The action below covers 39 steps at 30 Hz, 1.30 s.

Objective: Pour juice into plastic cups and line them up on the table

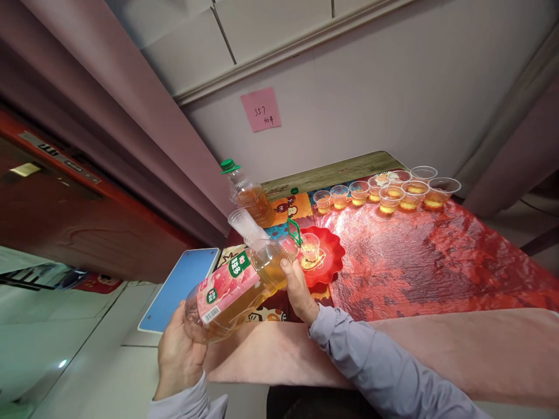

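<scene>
A large clear juice bottle (238, 291) with a pink label lies tilted in my two hands, its neck pointing right and away from me. My left hand (180, 352) is wrapped round its base. Near the neck, my right hand (300, 291) grips the bottle from the near side. A green handle loop (294, 230) hangs by the mouth, beside a clear plastic cup (310, 247) that holds some juice. That cup stands on a red scalloped plate (335, 269). Whether juice is flowing I cannot tell.
Behind the held bottle are a stack of clear cups (248, 226) and another juice bottle (252, 201) with a green cap. Several cups with juice (392, 199) stand along the table's back right. A small green cap (294, 191) lies there too. A blue board (179, 288) is at left.
</scene>
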Each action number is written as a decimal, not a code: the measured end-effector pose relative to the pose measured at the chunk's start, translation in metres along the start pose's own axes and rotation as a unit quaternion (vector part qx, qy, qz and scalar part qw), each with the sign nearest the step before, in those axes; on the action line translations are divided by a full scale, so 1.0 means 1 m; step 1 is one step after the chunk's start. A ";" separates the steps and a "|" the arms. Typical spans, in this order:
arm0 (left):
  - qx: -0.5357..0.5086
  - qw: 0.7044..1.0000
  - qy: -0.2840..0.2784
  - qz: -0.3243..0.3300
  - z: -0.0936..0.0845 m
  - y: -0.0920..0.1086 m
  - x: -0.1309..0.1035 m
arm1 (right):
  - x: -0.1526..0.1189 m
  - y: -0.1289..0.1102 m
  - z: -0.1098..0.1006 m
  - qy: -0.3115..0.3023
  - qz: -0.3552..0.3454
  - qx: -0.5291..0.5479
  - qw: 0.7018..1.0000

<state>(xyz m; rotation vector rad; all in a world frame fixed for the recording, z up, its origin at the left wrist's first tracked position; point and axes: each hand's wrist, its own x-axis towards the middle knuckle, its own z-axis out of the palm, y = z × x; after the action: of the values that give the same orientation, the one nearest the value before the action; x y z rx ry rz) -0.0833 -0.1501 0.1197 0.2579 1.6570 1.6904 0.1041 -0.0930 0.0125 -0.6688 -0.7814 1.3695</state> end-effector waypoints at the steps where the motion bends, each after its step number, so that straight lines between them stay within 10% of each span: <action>1: 0.000 1.000 0.001 0.001 0.001 0.000 -0.001 | 0.000 0.000 0.000 0.000 0.000 -0.002 1.000; 39: -0.017 1.000 -0.023 -0.013 -0.003 -0.001 0.004 | 0.001 -0.007 0.001 -0.008 -0.023 0.001 1.000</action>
<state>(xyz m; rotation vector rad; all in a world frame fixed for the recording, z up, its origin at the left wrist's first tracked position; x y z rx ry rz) -0.0872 -0.1502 0.1168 0.2544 1.5905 1.6797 0.1075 -0.0926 0.0192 -0.6364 -0.8030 1.3350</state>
